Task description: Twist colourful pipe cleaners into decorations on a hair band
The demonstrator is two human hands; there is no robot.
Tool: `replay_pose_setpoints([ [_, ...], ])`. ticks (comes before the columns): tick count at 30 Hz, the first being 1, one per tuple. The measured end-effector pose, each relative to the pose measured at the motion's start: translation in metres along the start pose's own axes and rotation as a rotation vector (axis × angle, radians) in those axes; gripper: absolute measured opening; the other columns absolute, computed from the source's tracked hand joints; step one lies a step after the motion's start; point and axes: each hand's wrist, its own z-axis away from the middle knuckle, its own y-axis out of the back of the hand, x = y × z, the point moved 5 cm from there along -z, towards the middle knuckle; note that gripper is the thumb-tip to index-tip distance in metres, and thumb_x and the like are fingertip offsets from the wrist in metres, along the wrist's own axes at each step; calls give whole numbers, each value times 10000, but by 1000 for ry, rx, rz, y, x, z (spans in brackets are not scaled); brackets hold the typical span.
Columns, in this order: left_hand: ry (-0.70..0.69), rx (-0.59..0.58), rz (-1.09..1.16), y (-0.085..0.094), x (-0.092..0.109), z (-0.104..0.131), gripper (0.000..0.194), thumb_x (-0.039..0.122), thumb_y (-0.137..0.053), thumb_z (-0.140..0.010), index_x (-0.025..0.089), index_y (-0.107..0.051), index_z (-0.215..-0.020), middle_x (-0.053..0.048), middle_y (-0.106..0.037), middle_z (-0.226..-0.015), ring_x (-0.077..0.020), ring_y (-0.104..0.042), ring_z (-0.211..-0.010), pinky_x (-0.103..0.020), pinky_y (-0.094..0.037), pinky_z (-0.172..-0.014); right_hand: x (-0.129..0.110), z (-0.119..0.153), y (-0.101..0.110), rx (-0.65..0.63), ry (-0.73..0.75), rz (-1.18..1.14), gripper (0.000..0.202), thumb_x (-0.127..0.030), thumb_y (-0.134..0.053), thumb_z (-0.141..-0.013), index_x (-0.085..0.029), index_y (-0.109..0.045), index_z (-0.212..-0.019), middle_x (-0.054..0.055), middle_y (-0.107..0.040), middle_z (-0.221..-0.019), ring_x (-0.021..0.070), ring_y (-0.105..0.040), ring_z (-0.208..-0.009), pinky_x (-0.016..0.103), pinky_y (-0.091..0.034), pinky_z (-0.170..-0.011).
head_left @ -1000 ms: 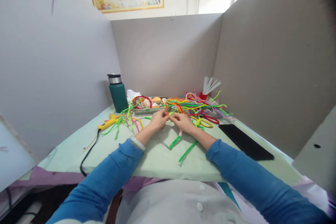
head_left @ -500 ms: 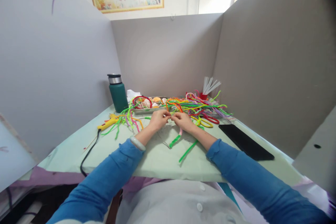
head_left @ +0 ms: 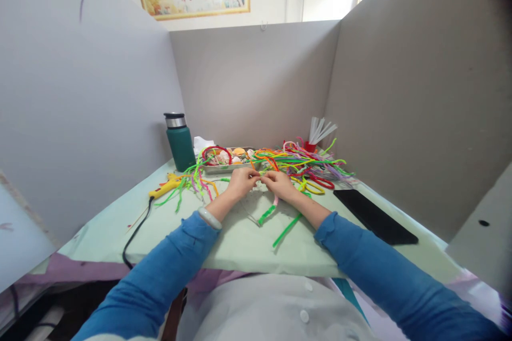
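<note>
My left hand (head_left: 242,182) and my right hand (head_left: 277,183) meet over the middle of the table, fingertips pinched together and almost touching. Between them they grip an orange pipe cleaner (head_left: 250,160), whose free end rises above the left fingers; the pinched part is hidden. Below my right hand lies a pipe cleaner piece wrapped in green (head_left: 267,215) with a pink end. A straight green pipe cleaner (head_left: 286,230) reaches out from under my right forearm.
Behind my hands sits a metal tray (head_left: 224,168) of shells. A pipe cleaner heap (head_left: 304,159) spreads right, before white sticks (head_left: 320,130) in a red cup. At left stand a green bottle (head_left: 181,144) and a yellow glue gun (head_left: 165,187). A black slab (head_left: 374,216) lies right.
The orange pipe cleaner's free end has swung a little to the left above my fingers. Both hands stay pinched in nearly the same place.
</note>
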Motion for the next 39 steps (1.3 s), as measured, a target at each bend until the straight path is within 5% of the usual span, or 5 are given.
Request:
replay_pose_setpoints([
  [17,-150,-3,-236,7,21,5,193,184,-562,-720,155,-723,-821,-52,-669,-862,-90,-541,-589,-188,-393,-587,2,0,-3,-12,13,32,249,-339,-456,-755,-153,-546,-616,-24,-497,-510,92,-424,-495,199,-261,-469],
  [23,-31,-85,-197,6,15,6,241,247,-535,-742,153,-721,-863,-15,-620,-543,-105,-517,-510,-197,-370,-544,1,1,-3,-9,28,41,248,-334,-453,-753,-156,-539,-604,-25,-494,-514,93,-422,-495,200,-269,-471],
  [39,102,-162,97,4,10,8,261,317,-528,-731,114,-679,-796,18,-515,-413,-76,-457,-386,-169,-315,-416,-2,2,0,21,25,-12,234,-328,-467,-750,-157,-557,-618,-30,-490,-517,92,-423,-495,203,-292,-480],
])
